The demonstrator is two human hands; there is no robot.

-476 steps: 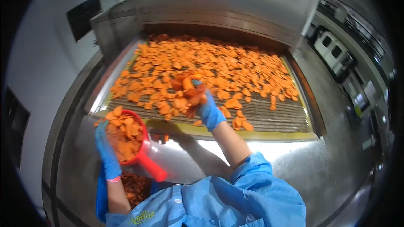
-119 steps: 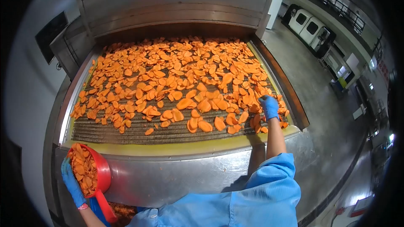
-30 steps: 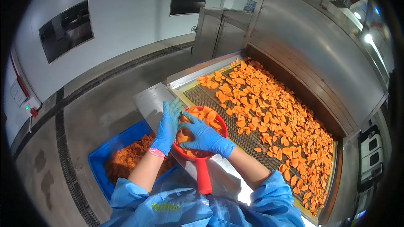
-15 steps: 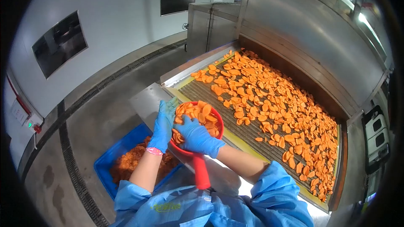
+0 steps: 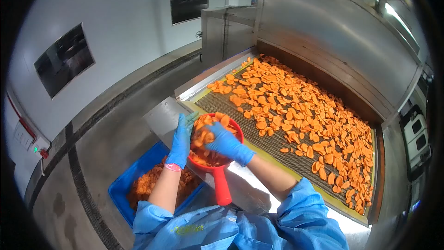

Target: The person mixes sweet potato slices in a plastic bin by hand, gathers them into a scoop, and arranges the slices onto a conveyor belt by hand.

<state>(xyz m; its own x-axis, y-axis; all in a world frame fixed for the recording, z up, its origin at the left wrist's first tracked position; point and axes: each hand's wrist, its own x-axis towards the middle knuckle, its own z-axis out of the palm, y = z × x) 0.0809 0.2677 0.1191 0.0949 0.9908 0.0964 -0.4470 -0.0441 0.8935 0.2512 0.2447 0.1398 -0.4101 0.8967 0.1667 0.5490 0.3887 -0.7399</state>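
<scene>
A round red plastic scoop [image 5: 222,190] sits before me on the metal ledge, its handle towards my body. It holds orange vegetable slices [image 5: 224,119], which look like carrot. My left hand [image 5: 181,141], in a blue glove, lies along the scoop's left side with fingers stretched out and slices against its palm. My right hand [image 5: 226,144], also gloved in blue, reaches over the scoop with its fingers curled around slices; the fingertips are blurred. Neither hand grips the handle.
A mesh conveyor belt [image 5: 273,144] with many scattered orange slices runs on the right, below a steel hood [image 5: 319,37]. A blue crate [image 5: 121,197] of orange pieces stands low on the left. A drain channel [image 5: 85,190] crosses the floor.
My right hand has moved up slightly and curled around slices in the scoop. More of the scoop's near inside shows. The view has shifted slightly.
</scene>
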